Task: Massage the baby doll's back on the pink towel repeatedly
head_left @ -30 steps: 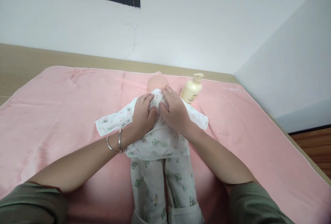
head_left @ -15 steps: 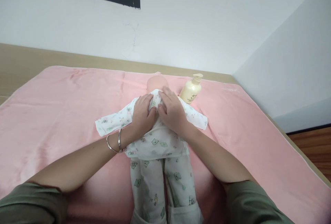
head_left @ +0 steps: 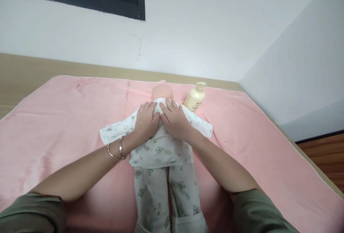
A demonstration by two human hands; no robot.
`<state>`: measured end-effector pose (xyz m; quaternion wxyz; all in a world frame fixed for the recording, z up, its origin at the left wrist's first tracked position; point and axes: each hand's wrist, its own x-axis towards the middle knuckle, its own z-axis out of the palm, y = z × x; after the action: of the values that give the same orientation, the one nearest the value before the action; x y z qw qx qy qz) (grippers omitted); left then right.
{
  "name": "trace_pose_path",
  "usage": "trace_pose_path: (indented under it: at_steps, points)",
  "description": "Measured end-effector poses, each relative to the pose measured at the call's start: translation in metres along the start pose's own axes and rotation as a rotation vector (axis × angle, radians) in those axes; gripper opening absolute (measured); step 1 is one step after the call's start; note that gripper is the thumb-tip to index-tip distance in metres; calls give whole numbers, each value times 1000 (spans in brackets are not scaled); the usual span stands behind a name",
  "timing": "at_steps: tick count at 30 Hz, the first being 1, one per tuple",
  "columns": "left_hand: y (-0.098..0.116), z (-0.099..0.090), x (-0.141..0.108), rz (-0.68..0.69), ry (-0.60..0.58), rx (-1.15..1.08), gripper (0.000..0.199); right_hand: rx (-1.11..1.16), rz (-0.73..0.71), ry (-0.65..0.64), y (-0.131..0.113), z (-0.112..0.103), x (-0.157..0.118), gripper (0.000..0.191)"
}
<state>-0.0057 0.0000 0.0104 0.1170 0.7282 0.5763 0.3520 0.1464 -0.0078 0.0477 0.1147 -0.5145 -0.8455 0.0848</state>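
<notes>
Table [head_left: 24,64] mostly covered by pink cloth [head_left: 67,118]; clothed doll [head_left: 162,91] laid mid-cloth, head at far end.
Facing can't be told. Patterned white shirt [head_left: 166,150] is worn, sleeves stretched out both sides, hem lapped over matching trousers [head_left: 156,197], one cuff clearly turned up. Left hand [head_left: 147,120] and right hand [head_left: 176,122] are laid flat, palms down, on the upper shirt below the head, fingers loosely spread, thumbs close together. Pale yellow pump bottle [head_left: 195,99] is set on the cloth just beside the right-hand sleeve, near the head. Silver bangles [head_left: 120,148] are worn on the left wrist.
</notes>
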Motion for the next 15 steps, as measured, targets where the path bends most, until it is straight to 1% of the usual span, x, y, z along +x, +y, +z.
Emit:
trace_pose_path:
  at_steps: [3, 4, 5, 6, 7, 9, 10, 11, 13, 14, 15]
  points:
    - [4, -6, 5, -83, 20, -125, 45, 4, -49, -147, 1, -29, -8, 55]
    - [9, -9, 7, -118, 31, -176, 46, 32, -53, -189, 3, -42, -12, 54]
    - [15, -11, 9, -149, 41, -230, 45, 75, -41, -198, 6, -55, -15, 52]
    - [25, -14, 11, -176, 49, -293, 45, 131, -11, -158, 10, -68, -18, 50]
    - [36, -16, 14, -200, 49, -374, 43, 188, 24, -74, 15, -80, -20, 49]
    - [64, -17, 22, -252, 4, -620, 40, 257, 84, 180, 31, -97, -21, 49]
    - [80, -15, 28, -282, -54, -790, 38, 264, 108, 308, 40, -102, -20, 50]
    - [95, -13, 35, -324, -121, -986, 38, 257, 132, 414, 51, -104, -17, 51]
    - [124, -5, 53, -392, -181, -1113, 50, 229, 180, 547, 72, -101, -7, 54]
    - [136, -1, 63, -471, -204, -1249, 55, 213, 193, 571, 81, -97, -2, 56]
    - [145, 4, 73, -520, -216, -1362, 57, 198, 194, 571, 89, -91, 4, 57]
